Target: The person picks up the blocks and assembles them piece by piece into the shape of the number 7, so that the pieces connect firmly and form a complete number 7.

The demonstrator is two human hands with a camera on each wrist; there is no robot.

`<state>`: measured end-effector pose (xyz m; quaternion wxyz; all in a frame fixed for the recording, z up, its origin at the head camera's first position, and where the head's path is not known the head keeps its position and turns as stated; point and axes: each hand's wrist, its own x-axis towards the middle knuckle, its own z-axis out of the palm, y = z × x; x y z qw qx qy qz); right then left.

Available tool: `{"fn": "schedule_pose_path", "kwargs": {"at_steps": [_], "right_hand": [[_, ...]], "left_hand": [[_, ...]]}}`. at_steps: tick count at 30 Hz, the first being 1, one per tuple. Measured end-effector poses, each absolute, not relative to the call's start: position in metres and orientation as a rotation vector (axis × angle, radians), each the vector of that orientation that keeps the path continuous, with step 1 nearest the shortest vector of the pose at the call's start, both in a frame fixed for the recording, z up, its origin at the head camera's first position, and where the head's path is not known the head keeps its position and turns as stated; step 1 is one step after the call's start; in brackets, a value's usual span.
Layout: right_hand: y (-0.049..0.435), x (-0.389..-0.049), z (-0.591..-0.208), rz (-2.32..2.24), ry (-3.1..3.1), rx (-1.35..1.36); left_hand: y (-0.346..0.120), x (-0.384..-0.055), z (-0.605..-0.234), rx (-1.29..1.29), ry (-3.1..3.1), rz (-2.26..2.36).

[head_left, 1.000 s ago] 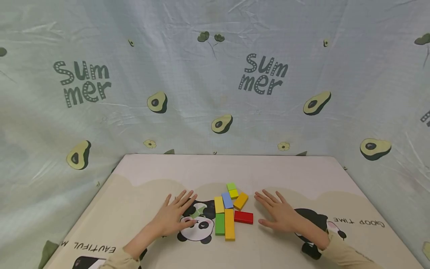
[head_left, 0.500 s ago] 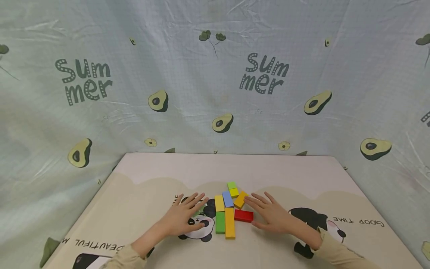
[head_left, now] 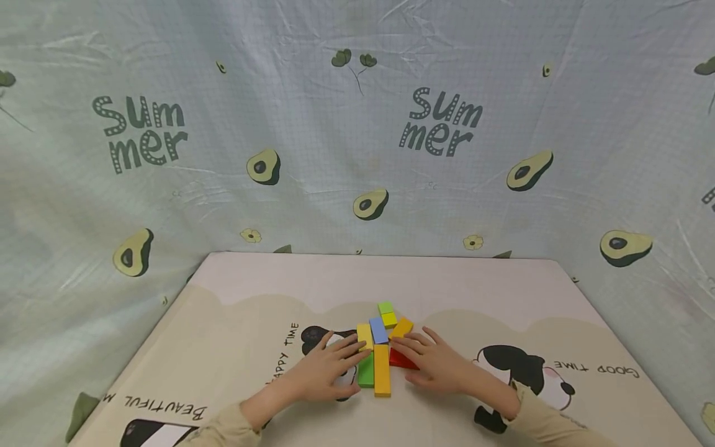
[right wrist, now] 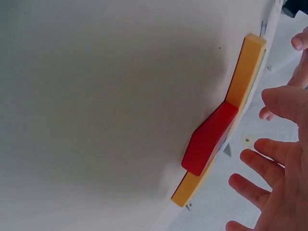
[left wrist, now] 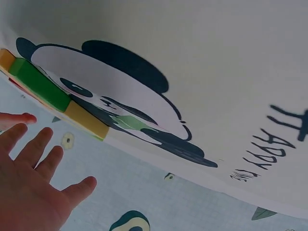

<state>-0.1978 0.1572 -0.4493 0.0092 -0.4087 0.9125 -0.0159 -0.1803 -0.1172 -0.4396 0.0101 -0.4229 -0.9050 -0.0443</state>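
A cluster of building blocks lies flat mid-table: a long orange block [head_left: 382, 375], a green block [head_left: 365, 374], a pale yellow block [head_left: 364, 333], a blue block [head_left: 378, 330], a shorter orange block [head_left: 403, 326], a red block [head_left: 401, 359], and small yellow [head_left: 389, 320] and lime [head_left: 385, 307] blocks at the far end. My left hand [head_left: 324, 372] is spread, fingertips overlapping the green and pale yellow blocks in the head view. From the other side, my right hand [head_left: 438, 367] reaches over the red block, covering part of it, fingertips at the shorter orange one. Neither hand grips anything.
The pale tabletop [head_left: 475, 292] carries panda prints and lettering. Behind it and along both sides hangs a curtain [head_left: 313, 124] printed with avocados. The far table edge meets the curtain.
Both hands have moved inward from either side of the cluster, and their fingertips now overlap the outer blocks. The blocks keep their arrangement.
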Motion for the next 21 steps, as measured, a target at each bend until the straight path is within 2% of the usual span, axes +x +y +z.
{"fn": "schedule_pose_path", "kwargs": {"at_steps": [12,21], "right_hand": [[0.157,-0.189,-0.453,0.004,2.846,-1.368],[0.161,-0.185,-0.455,0.084,2.826,-1.321]], "left_hand": [[-0.095,-0.178,-0.439,-1.412,-2.795,-0.003],[-0.102,-0.176,-0.447,-1.399,-2.813,0.005]]}}
